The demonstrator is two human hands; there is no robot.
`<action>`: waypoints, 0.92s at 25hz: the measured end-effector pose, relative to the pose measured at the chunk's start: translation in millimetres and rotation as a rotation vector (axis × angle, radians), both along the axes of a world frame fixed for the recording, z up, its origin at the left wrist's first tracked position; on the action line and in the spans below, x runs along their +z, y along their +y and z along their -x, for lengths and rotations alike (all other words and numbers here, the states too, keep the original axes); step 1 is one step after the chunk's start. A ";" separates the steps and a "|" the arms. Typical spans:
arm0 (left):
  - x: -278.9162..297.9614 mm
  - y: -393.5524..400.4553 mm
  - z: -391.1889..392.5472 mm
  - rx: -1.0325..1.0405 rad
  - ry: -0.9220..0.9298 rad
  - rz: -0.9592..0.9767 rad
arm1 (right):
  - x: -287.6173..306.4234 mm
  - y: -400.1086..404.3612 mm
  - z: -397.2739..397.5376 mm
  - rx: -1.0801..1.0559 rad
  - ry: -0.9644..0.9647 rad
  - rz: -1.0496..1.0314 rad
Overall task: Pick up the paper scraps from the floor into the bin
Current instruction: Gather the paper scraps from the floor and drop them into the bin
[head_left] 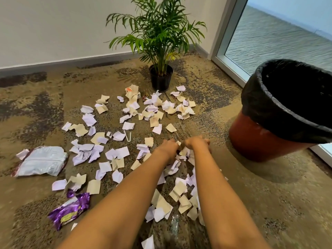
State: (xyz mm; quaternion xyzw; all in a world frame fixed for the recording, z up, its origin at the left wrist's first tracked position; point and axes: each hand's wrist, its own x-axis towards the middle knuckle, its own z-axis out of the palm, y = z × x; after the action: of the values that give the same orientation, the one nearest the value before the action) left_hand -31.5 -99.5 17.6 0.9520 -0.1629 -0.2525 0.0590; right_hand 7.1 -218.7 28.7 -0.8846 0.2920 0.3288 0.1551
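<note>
Several white and beige paper scraps (125, 126) lie scattered over the carpet, from the plant pot down to the near edge of view. My left hand (169, 145) and my right hand (197, 142) reach down side by side, fingers curled into a small heap of paper scraps (183, 153) between them. The red bin (251, 141) with a black liner stands tilted at the right, about an arm's width from my right hand. Its mouth is open towards me.
A potted palm (160, 76) stands at the back by the wall. A grey plastic mailer bag (42, 159) and a purple wrapper (69, 210) lie at the left. A glass door frame (228, 65) runs behind the bin.
</note>
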 end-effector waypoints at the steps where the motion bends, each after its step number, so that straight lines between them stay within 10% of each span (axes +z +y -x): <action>1: 1.7 -0.4 1.8 0.004 -0.030 -0.006 | 0.4 5.7 3.8 0.024 0.019 0.010; 15: 9.8 24.3 12.1 0.494 -0.082 0.338 | 19.6 -6.7 15.7 0.330 -0.339 0.020; 23: 20.0 26.3 7.8 0.936 -0.123 0.701 | 94.7 -9.9 -8.3 -0.060 -0.514 -0.900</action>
State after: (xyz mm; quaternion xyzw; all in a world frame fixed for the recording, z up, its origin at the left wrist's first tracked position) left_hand -39.3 -73.2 37.6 0.8592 0.1976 -0.0750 0.4660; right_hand 15.4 -228.7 123.3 -0.7739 0.0996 0.1895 0.5961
